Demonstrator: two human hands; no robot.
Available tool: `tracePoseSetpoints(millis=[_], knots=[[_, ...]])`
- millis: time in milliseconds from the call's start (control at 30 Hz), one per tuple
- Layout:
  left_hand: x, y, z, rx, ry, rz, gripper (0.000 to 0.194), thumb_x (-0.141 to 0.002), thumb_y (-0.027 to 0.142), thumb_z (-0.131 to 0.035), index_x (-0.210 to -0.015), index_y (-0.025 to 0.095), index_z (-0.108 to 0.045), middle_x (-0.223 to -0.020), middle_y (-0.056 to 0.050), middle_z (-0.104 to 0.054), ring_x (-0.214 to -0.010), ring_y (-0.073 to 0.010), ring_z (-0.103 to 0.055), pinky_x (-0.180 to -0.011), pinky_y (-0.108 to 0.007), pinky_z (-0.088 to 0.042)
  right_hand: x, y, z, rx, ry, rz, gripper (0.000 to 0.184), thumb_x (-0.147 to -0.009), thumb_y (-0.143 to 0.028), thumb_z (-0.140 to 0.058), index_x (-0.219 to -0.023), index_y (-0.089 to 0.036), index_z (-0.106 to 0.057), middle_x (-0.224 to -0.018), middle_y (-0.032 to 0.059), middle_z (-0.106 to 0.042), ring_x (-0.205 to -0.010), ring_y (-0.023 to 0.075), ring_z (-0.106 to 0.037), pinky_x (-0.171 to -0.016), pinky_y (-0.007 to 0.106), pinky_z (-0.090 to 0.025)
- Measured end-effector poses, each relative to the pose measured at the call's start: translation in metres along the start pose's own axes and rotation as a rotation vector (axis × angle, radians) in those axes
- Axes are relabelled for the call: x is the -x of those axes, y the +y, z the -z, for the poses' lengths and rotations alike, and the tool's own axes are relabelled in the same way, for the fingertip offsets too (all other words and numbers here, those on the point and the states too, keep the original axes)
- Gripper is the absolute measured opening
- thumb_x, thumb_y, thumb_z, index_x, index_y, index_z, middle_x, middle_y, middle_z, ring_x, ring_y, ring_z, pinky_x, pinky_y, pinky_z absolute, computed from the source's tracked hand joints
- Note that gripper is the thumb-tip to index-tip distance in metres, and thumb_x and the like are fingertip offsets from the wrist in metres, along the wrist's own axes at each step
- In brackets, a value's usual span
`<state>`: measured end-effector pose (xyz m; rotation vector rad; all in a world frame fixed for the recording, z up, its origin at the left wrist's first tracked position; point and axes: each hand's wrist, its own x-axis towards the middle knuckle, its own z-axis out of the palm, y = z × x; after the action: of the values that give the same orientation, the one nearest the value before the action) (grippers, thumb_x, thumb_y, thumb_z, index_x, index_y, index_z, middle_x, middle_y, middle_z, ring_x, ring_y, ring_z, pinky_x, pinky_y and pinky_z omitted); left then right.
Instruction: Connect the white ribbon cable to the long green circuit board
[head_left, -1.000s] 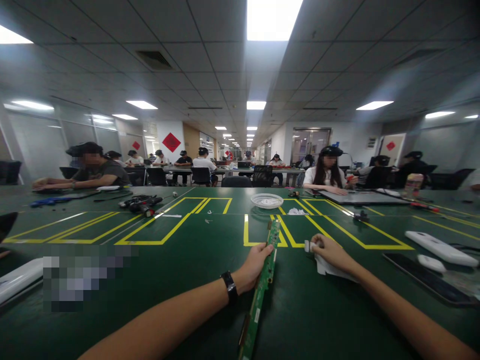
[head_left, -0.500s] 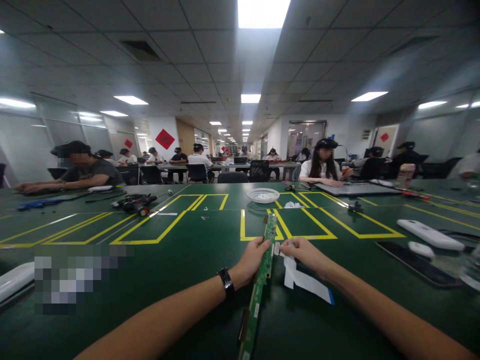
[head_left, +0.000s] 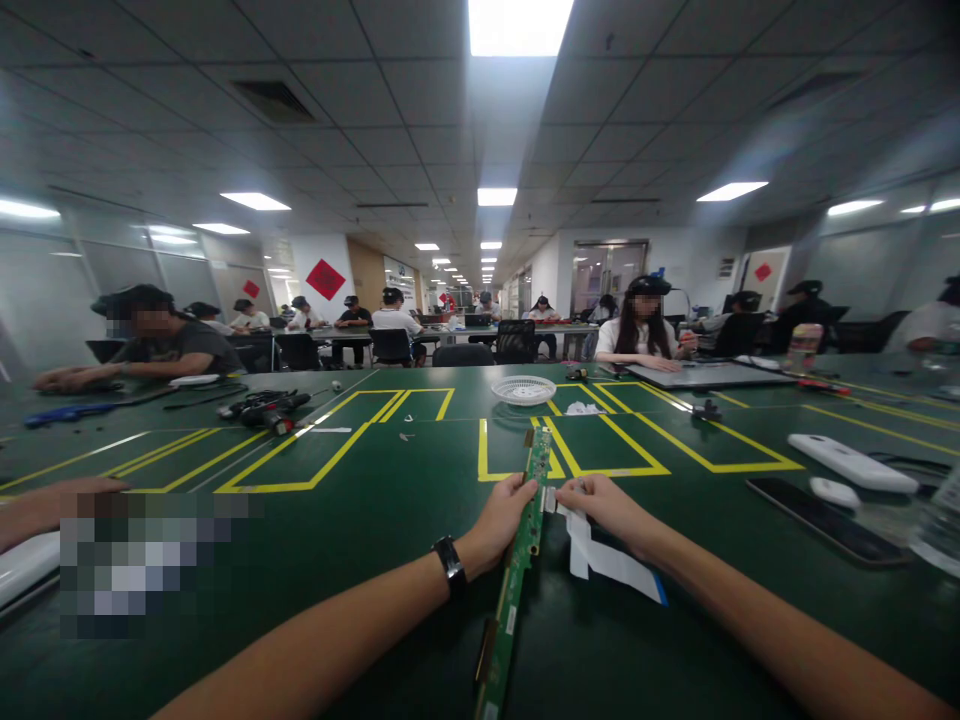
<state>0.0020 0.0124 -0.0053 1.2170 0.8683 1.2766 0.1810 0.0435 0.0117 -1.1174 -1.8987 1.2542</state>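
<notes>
A long, narrow green circuit board (head_left: 514,585) runs from the bottom edge up to the middle of the head view. Closed around its upper part is my left hand (head_left: 501,520), thumb on the face of the board. On the board's right side my right hand (head_left: 600,508) pinches a white flat ribbon cable (head_left: 611,562). The cable's near end is at the board's edge, by a small connector; whether it sits inside cannot be made out. Its loose end, tipped in blue, hangs to the lower right above the green table (head_left: 375,640).
A white round basket (head_left: 523,391) and crumpled white paper (head_left: 585,409) lie ahead. At right are a black phone (head_left: 825,520), a white case (head_left: 851,463) and a clear bottle (head_left: 941,530). Power tools (head_left: 266,408) lie left. Another person's hand (head_left: 64,500) reaches in at far left.
Another person's hand has come in at the far left, over the white object. My hands, the board and the cable look almost the same; the view has shifted slightly.
</notes>
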Motion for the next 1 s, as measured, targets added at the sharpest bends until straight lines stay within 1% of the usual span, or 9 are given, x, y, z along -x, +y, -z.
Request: tracePoseSetpoints(millis=[233,333,433,500,600,733,1000], knots=[[-0.0006,-0.0008,-0.0001,-0.016,-0.003,-0.004,0.033,-0.076,0.043,-0.063,-0.091,0.014,-0.061,-0.082,-0.004,-0.064,-0.071,-0.0129,-0.059,-0.065,-0.021,-0.046,0.0003,-0.0005,-0.0012,0.048,0.010,0.038,0.036,-0.077,-0.049,-0.061,-0.067,-0.014,-0.060,-0.057,-0.0032,-0.050,-0.053,0.0085,-0.041,-0.052,0.022,-0.030],[-0.0018,-0.0036,0.0008,-0.031,-0.002,-0.003,0.033,-0.076,0.044,-0.062,-0.091,0.014,-0.060,-0.081,-0.003,-0.063,-0.069,-0.0124,-0.058,-0.064,-0.021,-0.045,-0.0006,0.0005,-0.0027,0.052,0.010,0.055,0.037,-0.076,-0.049,-0.061,-0.063,-0.015,-0.058,-0.053,-0.0038,-0.048,-0.051,0.0084,-0.040,-0.050,0.022,-0.028],[-0.0021,-0.0052,0.0016,-0.079,-0.010,-0.025,0.033,-0.078,0.044,-0.060,-0.095,0.015,-0.060,-0.085,-0.004,-0.064,-0.075,-0.0144,-0.060,-0.068,-0.023,-0.046,0.0003,-0.0003,-0.0038,0.041,0.001,0.049,0.036,-0.075,-0.049,-0.062,-0.063,-0.015,-0.058,-0.053,-0.0038,-0.049,-0.050,0.0083,-0.039,-0.049,0.022,-0.028],[-0.0013,-0.0045,0.0017,-0.140,-0.018,-0.048,0.033,-0.080,0.043,-0.058,-0.099,0.016,-0.060,-0.089,-0.005,-0.064,-0.082,-0.0165,-0.060,-0.073,-0.025,-0.046,0.0016,-0.0015,-0.0036,0.028,-0.011,0.037,0.035,-0.075,-0.048,-0.062,-0.066,-0.014,-0.060,-0.055,-0.0031,-0.051,-0.051,0.0086,-0.042,-0.050,0.022,-0.030],[0.0010,-0.0018,0.0009,-0.218,-0.024,-0.069,0.032,-0.082,0.043,-0.056,-0.099,0.016,-0.060,-0.092,-0.006,-0.064,-0.087,-0.0185,-0.059,-0.078,-0.026,-0.046,0.0028,-0.0028,-0.0019,0.041,-0.024,0.050,0.034,-0.076,-0.048,-0.062,-0.069,-0.014,-0.062,-0.057,-0.0024,-0.054,-0.053,0.0091,-0.044,-0.051,0.022,-0.033],[0.0034,0.0014,-0.0003,-0.232,-0.035,-0.072,0.031,-0.083,0.042,-0.055,-0.101,0.017,-0.059,-0.096,-0.006,-0.064,-0.095,-0.0199,-0.057,-0.082,-0.026,-0.044,0.0013,-0.0007,-0.0010,0.096,-0.023,0.074,0.034,-0.076,-0.047,-0.062,-0.069,-0.014,-0.064,-0.058,-0.0014,-0.056,-0.054,0.0097,-0.046,-0.052,0.022,-0.034],[0.0052,0.0011,-0.0007,-0.260,-0.022,-0.063,0.032,-0.083,0.043,-0.054,-0.102,0.017,-0.057,-0.100,-0.007,-0.063,-0.096,-0.0215,-0.056,-0.084,-0.027,-0.043,-0.0010,0.0042,-0.0067,0.125,0.032,0.095,0.030,-0.077,-0.041,-0.060,-0.068,-0.013,-0.064,-0.057,-0.0017,-0.054,-0.052,0.0092,-0.045,-0.050,0.022,-0.033]])
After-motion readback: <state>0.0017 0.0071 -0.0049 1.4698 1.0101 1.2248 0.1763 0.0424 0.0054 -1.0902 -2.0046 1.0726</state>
